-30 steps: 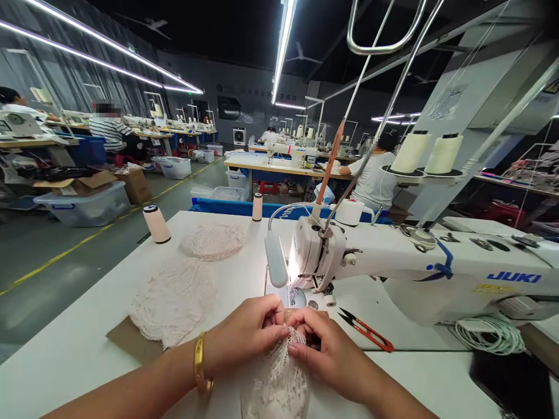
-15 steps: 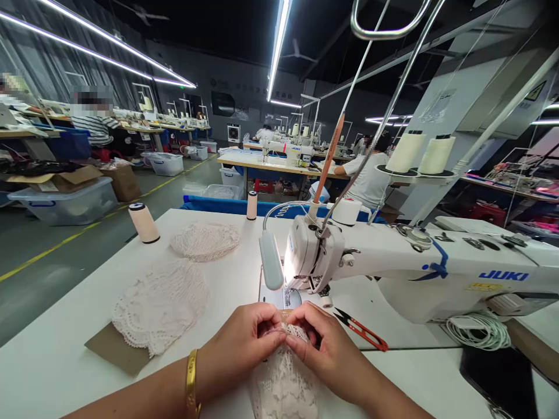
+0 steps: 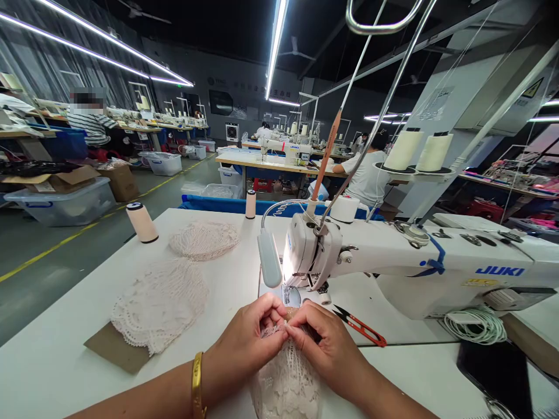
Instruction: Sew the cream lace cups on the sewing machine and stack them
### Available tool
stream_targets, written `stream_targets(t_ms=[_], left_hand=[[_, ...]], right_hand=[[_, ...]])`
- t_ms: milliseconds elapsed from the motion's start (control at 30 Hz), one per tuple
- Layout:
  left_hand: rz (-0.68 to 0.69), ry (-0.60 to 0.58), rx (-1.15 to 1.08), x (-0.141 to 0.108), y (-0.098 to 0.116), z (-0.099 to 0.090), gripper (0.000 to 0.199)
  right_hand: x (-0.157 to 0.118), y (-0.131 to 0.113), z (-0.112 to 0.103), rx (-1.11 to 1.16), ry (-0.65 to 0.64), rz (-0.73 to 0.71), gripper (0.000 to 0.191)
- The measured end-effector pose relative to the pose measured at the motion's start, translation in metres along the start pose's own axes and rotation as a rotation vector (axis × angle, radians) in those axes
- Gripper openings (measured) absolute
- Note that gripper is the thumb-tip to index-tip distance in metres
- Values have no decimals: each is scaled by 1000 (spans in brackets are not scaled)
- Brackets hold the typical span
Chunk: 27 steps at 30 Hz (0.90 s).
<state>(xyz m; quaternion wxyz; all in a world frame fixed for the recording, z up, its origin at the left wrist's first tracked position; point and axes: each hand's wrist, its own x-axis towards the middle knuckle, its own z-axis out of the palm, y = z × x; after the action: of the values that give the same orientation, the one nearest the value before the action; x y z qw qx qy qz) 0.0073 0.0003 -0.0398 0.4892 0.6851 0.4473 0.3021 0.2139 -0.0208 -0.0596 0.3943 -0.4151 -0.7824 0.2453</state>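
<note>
Both my left hand (image 3: 248, 334) and my right hand (image 3: 325, 340) pinch the top edge of a cream lace piece (image 3: 286, 381), their fingertips nearly touching. The lace hangs below my fingers toward the front edge of the view. Just beyond my hands is the lit needle area of a white sewing machine (image 3: 367, 250). Two more lace pieces lie to the left, a nearer one (image 3: 161, 302) partly over a brown card (image 3: 116, 349), and a farther one (image 3: 204, 238). Red-handled thread snips (image 3: 362, 327) rest right of my right hand.
Thread cones stand at the table's left corner (image 3: 142, 222) and back edge (image 3: 250, 205). A black flat object (image 3: 495, 375) and a coiled pale cable (image 3: 476, 327) are at the right. A person in white (image 3: 367, 177) sits beyond the machine.
My left hand's fingers have curled and shifted slightly at the lace edge. My right hand keeps its pinch. The whole view has moved a little.
</note>
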Motion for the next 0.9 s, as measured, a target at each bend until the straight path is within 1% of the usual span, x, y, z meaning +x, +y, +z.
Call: stream_targets(t_ms=[67,167,267,433,600,733,800,900], left_hand=[[-1,-35,-31,0,3,0,25],[3,-69,-25,-2,5,-1,19],[-9,-45,-6,-3,5,-2,15],[33,8,43,-3,2,-2,17],[11,-5,-8,-2,2,-1,18],[22,-59,-18,-2,3,-2,20],[11,-53,3,-2,2,-3,18],[-9,-37,20,-3,1,-4,20]], right_hand=[[0,-1,0,-7,6,-6,17],[-1,-2,0,-15,7,-9,17],[-1,-3,1,-25,11,-22,17],[-1,-3,0,-46,23,-26,18],[0,-3,1,-47,28,-31,17],[-1,-3,2,-83,34,-82,17],[-1,-3,2,-90,35,-97,18],[-1,-3,2,-93,36,-83,18]])
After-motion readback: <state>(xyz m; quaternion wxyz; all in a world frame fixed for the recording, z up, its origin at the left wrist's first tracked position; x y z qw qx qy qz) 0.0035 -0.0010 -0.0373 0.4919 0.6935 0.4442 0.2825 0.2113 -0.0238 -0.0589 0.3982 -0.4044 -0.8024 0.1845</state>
